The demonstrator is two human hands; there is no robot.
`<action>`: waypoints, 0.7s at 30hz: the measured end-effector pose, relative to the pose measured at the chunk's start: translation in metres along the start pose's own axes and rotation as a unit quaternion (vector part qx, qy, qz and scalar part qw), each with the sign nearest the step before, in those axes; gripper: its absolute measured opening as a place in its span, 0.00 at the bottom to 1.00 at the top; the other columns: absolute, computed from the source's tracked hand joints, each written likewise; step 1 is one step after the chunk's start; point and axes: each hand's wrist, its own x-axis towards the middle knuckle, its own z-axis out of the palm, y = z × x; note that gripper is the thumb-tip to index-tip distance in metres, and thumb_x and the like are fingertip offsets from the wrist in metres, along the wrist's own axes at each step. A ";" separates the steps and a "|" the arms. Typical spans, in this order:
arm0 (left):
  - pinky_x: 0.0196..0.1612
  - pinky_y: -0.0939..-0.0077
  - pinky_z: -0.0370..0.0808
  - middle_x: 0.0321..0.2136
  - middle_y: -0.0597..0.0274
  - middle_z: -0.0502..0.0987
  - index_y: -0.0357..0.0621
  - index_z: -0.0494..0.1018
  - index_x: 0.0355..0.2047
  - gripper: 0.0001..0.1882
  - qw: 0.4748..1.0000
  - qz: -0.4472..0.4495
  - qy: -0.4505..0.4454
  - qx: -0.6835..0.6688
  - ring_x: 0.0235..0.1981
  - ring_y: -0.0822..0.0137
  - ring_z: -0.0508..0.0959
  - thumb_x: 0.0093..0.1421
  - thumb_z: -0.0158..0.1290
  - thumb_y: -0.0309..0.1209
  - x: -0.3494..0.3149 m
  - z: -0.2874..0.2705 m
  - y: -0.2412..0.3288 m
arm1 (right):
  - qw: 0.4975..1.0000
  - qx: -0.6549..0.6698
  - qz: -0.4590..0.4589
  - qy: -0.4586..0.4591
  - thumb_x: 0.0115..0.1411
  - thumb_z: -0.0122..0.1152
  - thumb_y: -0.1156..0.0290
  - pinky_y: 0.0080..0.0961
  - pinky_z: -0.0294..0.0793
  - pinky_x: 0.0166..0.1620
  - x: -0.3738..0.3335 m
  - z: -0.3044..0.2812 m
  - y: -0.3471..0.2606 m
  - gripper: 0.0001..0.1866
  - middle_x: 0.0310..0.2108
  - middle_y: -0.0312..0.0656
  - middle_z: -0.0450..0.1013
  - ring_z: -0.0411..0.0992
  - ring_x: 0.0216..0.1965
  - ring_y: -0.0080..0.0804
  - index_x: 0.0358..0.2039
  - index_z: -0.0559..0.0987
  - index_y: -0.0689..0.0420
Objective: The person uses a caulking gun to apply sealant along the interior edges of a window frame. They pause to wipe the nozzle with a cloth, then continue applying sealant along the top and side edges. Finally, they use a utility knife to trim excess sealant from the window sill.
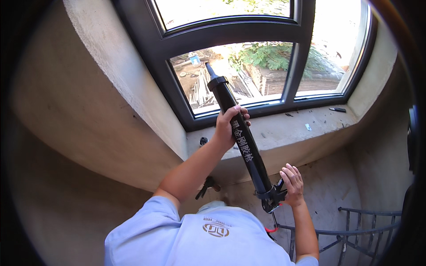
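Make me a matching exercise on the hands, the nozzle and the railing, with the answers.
Column one
1. Left hand
2. Right hand
3. Nozzle
4. Railing

Column two
A. Open, at the lower end of the caulking gun
B. Dark bars, near the picture's lower right corner
C. Wrapped around the gun's black barrel
D. Bluish-grey, seen against the window

Pairs: 1-C, 2-A, 3-D, 4-B.

Bright daylight at a dark-framed window (230, 32)
Plain grey-brown walls (88, 119) stand around it; below are a pale sill (284, 131) and a dark metal railing (328, 232).
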 end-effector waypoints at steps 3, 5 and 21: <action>0.40 0.71 0.79 0.32 0.54 0.78 0.35 0.73 0.43 0.22 0.996 0.044 0.019 0.075 0.33 0.64 0.80 0.62 0.62 0.43 0.004 -0.024 0.016 | 0.999 -0.027 -0.015 -0.007 0.56 0.66 0.56 0.50 0.66 0.66 0.019 0.028 -0.001 0.27 0.54 0.47 0.75 0.71 0.62 0.50 0.53 0.78 0.58; 0.39 0.71 0.80 0.32 0.54 0.78 0.36 0.72 0.42 0.22 0.992 0.078 0.052 0.086 0.33 0.64 0.80 0.64 0.62 0.45 0.005 -0.036 0.023 | 0.999 -0.036 -0.018 0.009 0.57 0.67 0.54 0.50 0.66 0.66 0.026 0.047 -0.006 0.27 0.53 0.47 0.76 0.72 0.61 0.50 0.52 0.78 0.58; 0.35 0.66 0.83 0.31 0.53 0.77 0.38 0.54 0.65 0.35 0.996 0.089 -0.007 0.002 0.32 0.65 0.80 0.62 0.57 0.33 0.039 -0.104 0.053 | 0.999 -0.013 -0.031 0.035 0.61 0.67 0.49 0.52 0.66 0.66 0.073 0.141 0.003 0.27 0.52 0.45 0.75 0.73 0.59 0.50 0.52 0.77 0.56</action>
